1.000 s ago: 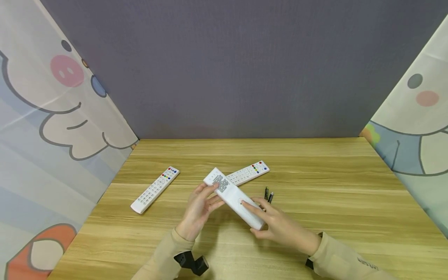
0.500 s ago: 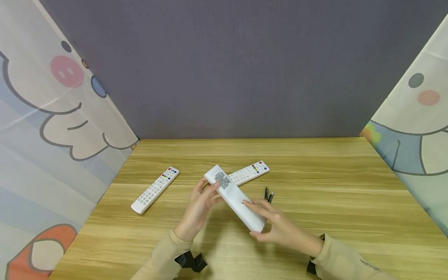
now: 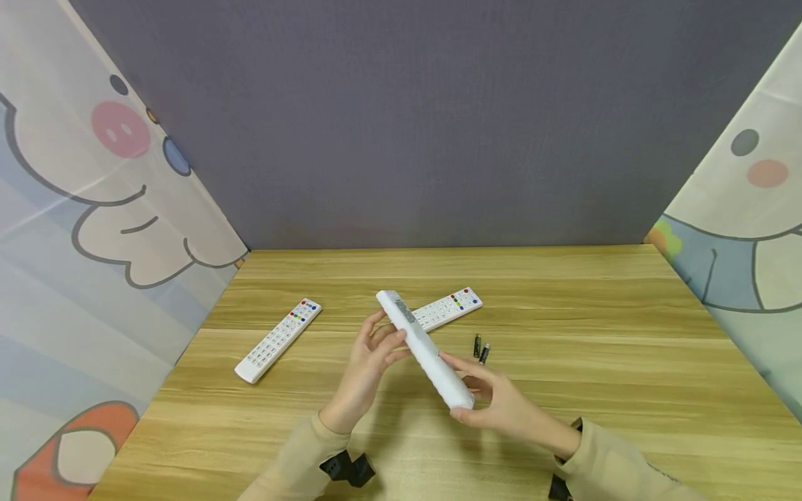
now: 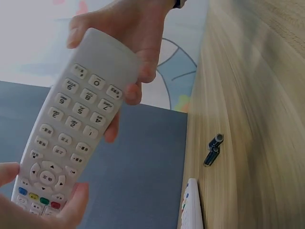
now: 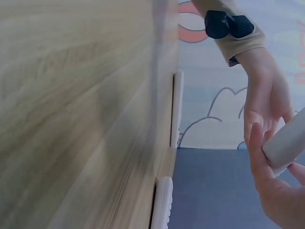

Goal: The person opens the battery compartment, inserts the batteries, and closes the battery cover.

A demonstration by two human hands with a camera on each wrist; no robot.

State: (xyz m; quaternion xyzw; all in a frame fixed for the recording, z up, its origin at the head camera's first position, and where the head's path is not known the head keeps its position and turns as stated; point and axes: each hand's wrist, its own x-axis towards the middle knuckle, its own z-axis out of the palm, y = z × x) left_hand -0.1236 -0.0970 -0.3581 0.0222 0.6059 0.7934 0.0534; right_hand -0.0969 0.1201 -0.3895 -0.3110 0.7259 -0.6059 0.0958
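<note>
A white remote control (image 3: 427,353) is held in the air above the table, tilted up on its long side in the head view. My left hand (image 3: 362,372) grips its far end, thumb on the back and fingers beneath. Near the other end, my right hand (image 3: 501,402) pinches it between thumb and fingers. The left wrist view shows the button face of this remote control (image 4: 71,114), with number keys and coloured keys. Two small dark batteries (image 3: 480,349) lie side by side on the table, just beyond my right hand.
A second white remote control (image 3: 446,310) lies face up behind the held one, partly covered by it. Another remote control (image 3: 278,341) lies face up to the left. A grey panel (image 3: 401,139) rises behind the wooden table (image 3: 595,334), with cartoon-printed curtains (image 3: 125,209) at both sides.
The held remote control has rolled from showing its back with the grey label to standing on its side edge. Both hands keep hold of it; the batteries and other remotes stay put.
</note>
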